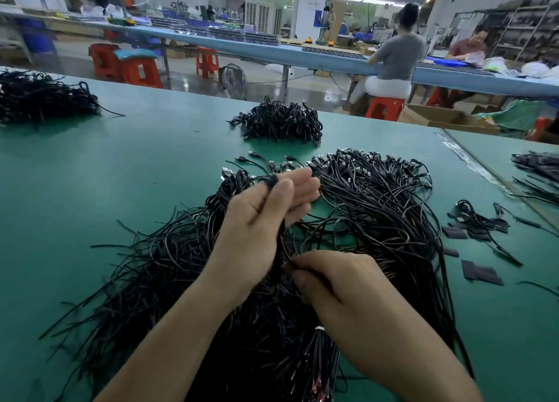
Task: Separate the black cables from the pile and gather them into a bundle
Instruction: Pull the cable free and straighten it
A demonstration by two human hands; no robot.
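A big green table (121,165) in a large, busy workroom. Behind it, a long blue bench (272,50), red stools (136,69), a small fan (234,79) on the floor, and a person (393,59) sitting with their back turned. On the table, far back in the middle, a neat bundle (278,120) of dark cables. Far left, another dark heap (39,96). At the right, some flat black strips (481,273).

Right in front, spread wide over the green top, the pile of black cables (378,208), with plugs at the far end. Left hand (260,220) lifted above the pile, fingers (305,184) nearly straight and close together, thumb pressed down on a bunch (270,180) of cables, pinching it against them. Bunch hanging down from there to the right hand (341,280). Right hand low, just over the pile, fingers curled in tight, tips pinching the same bunch lower down.
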